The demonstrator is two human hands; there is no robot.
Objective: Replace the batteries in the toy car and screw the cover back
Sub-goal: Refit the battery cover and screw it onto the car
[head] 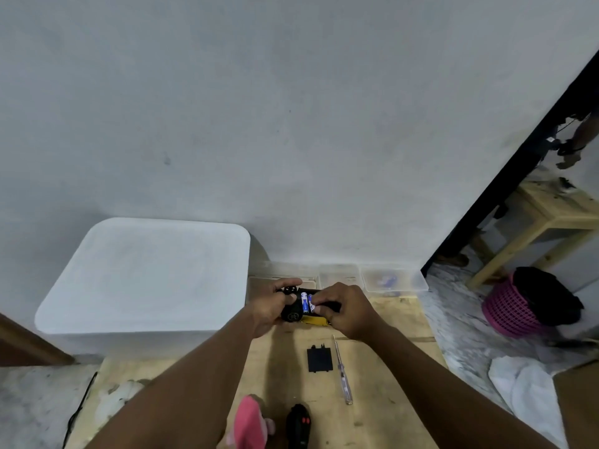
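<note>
The toy car is upside down, black underneath with a yellow body edge, held above the wooden table. My left hand grips its left end by the wheels. Blue-and-white batteries lie in the open compartment. My right hand grips the car's right end, its fingers pressing on a battery. The black battery cover lies flat on the table below the car. Right of the cover lies a screwdriver with a clear handle.
A large white lidded bin stands to the left. Clear plastic boxes line the wall behind the car. A black remote and a pink object lie at the near edge. A pink basket sits on the floor at right.
</note>
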